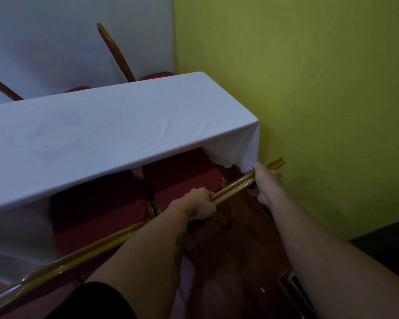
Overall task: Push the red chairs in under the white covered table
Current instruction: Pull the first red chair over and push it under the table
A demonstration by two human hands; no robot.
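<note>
A table under a white cloth (101, 134) runs from the left edge to the green wall. Two red chairs stand on my side of it. The right red chair (182, 178) has its seat partly under the table edge, and both my hands hold the gold top rail of its back. My left hand (199, 203) grips the rail's left part. My right hand (266, 177) grips near its right end, just below the hanging cloth corner. The left red chair (97, 217) sits beside it, seat partly under the cloth, its gold back rail (55, 265) slanting toward the lower left.
A green wall (309, 100) closes the right side, close to my right hand. Two more red chairs (115, 49) stand at the table's far side against a white wall. A dark object (382, 238) lies low on the right, and the floor is reddish brown.
</note>
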